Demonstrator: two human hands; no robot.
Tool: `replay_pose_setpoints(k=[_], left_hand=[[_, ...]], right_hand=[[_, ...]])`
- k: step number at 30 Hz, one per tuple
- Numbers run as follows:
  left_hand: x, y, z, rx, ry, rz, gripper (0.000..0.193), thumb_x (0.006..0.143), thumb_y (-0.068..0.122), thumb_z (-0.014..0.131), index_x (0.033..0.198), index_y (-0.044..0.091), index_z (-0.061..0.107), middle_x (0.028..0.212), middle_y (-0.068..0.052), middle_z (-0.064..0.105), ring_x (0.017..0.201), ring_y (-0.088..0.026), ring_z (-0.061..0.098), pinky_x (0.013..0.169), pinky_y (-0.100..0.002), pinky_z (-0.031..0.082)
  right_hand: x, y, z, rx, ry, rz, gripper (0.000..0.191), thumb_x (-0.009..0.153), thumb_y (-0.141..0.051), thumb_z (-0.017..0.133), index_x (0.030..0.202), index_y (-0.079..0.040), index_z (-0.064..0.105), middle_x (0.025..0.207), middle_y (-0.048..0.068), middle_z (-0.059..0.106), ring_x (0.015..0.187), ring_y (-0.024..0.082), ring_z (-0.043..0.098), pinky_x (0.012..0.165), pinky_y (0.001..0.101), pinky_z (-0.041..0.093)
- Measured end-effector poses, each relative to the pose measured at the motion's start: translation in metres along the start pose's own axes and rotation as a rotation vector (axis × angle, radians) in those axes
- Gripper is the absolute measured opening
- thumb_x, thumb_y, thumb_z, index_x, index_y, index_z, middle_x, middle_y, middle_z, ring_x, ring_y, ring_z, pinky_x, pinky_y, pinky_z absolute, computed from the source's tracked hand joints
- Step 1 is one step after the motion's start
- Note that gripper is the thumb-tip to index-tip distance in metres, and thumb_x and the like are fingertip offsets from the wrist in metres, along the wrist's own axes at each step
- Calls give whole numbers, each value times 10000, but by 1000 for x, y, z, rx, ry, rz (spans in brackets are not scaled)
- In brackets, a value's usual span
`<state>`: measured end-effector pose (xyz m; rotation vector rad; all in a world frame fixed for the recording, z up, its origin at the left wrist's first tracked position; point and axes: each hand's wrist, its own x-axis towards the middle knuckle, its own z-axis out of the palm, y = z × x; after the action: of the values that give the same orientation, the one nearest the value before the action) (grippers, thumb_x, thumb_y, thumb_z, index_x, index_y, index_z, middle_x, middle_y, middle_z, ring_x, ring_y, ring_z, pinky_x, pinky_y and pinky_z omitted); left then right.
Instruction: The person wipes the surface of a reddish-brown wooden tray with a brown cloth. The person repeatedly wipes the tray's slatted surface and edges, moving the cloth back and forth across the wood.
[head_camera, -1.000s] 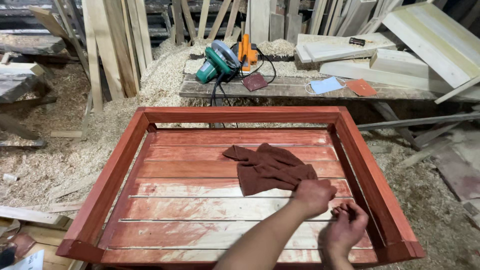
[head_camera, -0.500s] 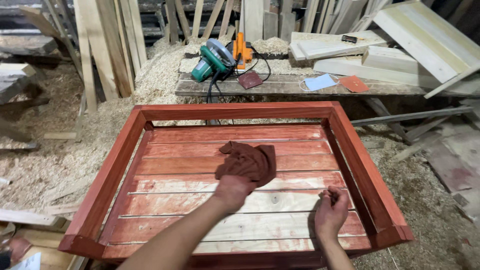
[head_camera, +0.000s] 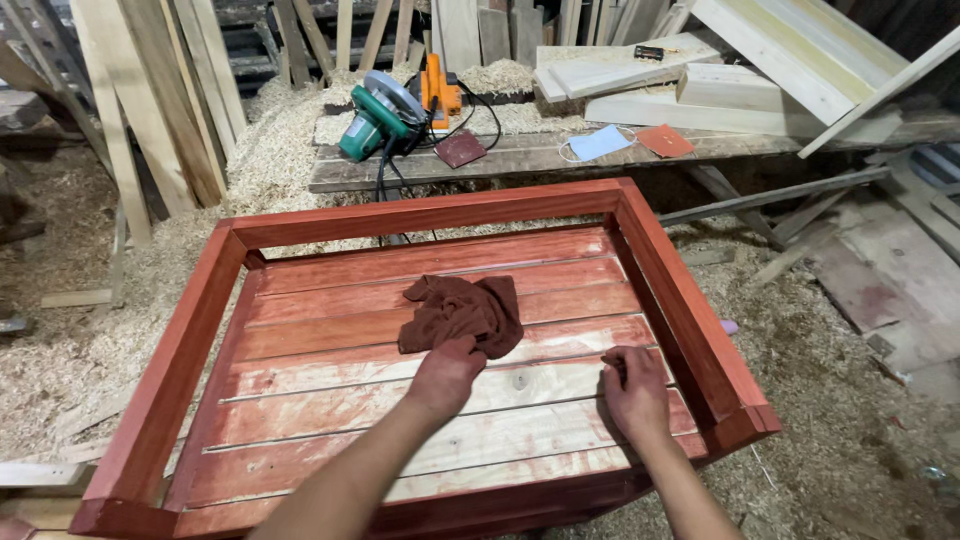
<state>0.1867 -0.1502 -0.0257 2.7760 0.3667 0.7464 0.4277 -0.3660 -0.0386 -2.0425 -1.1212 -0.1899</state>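
Note:
A red-stained wooden crate frame (head_camera: 190, 340) with a slatted bottom fills the middle of the head view. A crumpled dark red rag (head_camera: 462, 312) lies on the slats near the centre. My left hand (head_camera: 445, 374), stained red, presses on the near edge of the rag and grips it. My right hand (head_camera: 634, 392) rests flat on a paler slat near the crate's right wall, fingers slightly curled, holding nothing. The far slats look darker red than the near ones.
Behind the crate a plank bench (head_camera: 520, 158) carries a green circular saw (head_camera: 375, 118), an orange power tool (head_camera: 438, 90), sandpaper pieces and a blue face mask (head_camera: 598, 143). Boards lean at the left and stack at the back right. Sawdust covers the floor.
My left hand has slid the rag leftward across the slats, from the right side toward the centre. My right hand has settled flat on the slat beside the right wall.

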Motion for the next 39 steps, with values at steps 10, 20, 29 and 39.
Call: replay_pose_setpoints(k=[10,20,29,39], left_hand=[[10,-7,-46,-157,-214,74,124,810,111,677,915,108,744,894,-127,651,908,-369,653,759,-472,531],[57,28,17,-136,-168,74,166,775,46,608,866,101,735,894,-165,675,887,-386,676,732,-488,542],[115,32,57,-152,-448,258,109,699,48,645,780,95,700,811,-159,658,823,-395,645,692,-512,513],[136,84,111,-405,-89,232,26,738,35,615,745,56,603,743,-165,583,746,-377,615,643,-492,488]], right_hand=[[-12,-14,-43,48,-180,-203,283,807,-92,684,1077,-36,619,1115,157,643,1128,369,590,976,460,476],[-17,-37,-47,-80,-154,-234,249,820,-112,659,1056,-46,617,1128,145,626,1137,355,576,993,477,464],[-20,-31,-47,-134,-18,-209,135,849,-121,631,964,-54,615,1019,148,640,1070,368,596,964,497,460],[-25,-17,-47,-35,28,-183,97,849,-75,631,930,-34,597,947,160,642,979,374,617,887,498,471]])
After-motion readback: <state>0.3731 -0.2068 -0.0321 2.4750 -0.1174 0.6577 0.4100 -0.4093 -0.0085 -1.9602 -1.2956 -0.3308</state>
